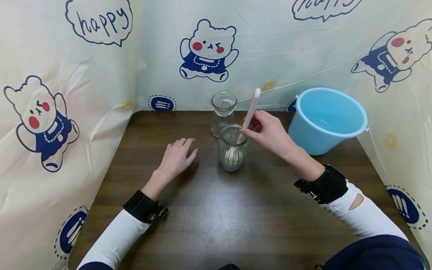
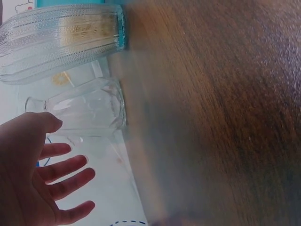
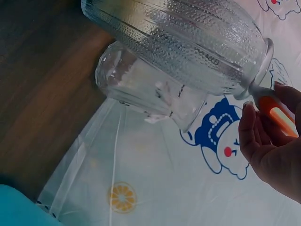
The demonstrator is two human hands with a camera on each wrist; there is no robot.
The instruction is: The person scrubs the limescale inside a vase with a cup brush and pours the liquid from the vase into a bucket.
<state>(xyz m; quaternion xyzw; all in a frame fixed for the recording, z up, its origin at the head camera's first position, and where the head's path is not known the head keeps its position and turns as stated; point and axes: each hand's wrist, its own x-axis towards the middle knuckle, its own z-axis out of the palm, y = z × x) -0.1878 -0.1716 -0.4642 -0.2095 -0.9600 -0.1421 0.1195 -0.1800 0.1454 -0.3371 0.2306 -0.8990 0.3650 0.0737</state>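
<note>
One handle [image 1: 252, 107] aslant, rightward at top.

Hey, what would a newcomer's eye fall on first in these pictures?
Probably the bright blue bucket, on the far right of the table. Next, near the middle, the person's right grip pinches a white-and-orange handle slanting into a ribbed glass jar. Cartoon bears on the pale cloth behind and beside the table stand out too.
</note>
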